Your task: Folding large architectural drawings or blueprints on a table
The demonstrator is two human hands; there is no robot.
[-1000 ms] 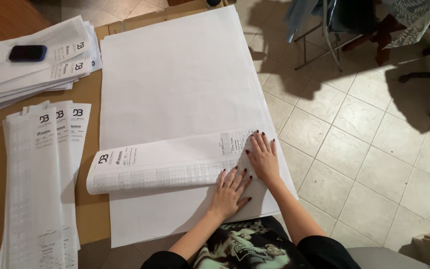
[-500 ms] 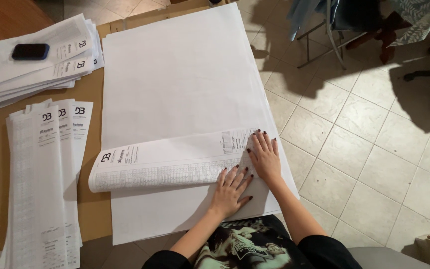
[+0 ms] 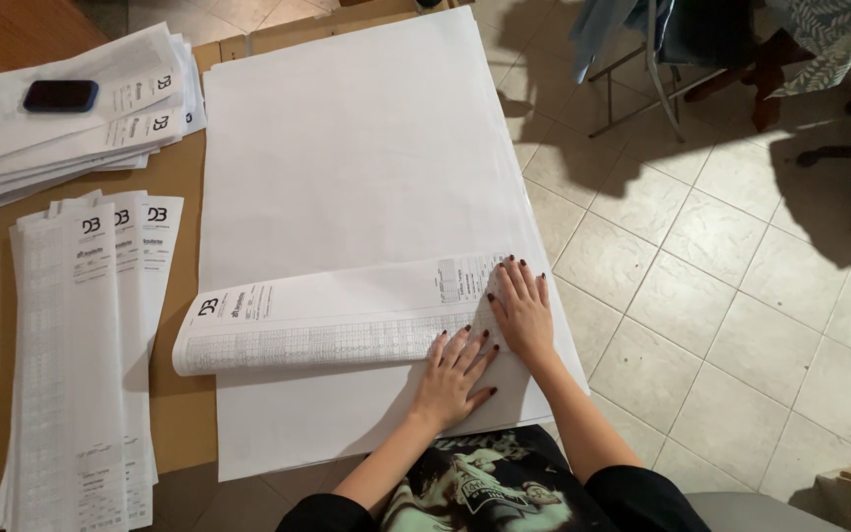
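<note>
The fingers [image 3: 465,347] of both hands are spread flat, gripping nothing, pressed on the right end of the folded sheet [image 3: 327,320], so its fold is held down on the surface [image 3: 174,177].

Brown table [image 3: 181,177], big white sheet [image 3: 357,167], folded sheets [image 3: 81,365], paper stack [image 3: 61,128]

I read the view as sharp and evenly lit on the sheet [image 3: 347,148], which is near blown-out white. A bright patch lies on the floor [image 3: 741,296] beside hard chair shadows; wide-angle lines bow at the edges.
</note>
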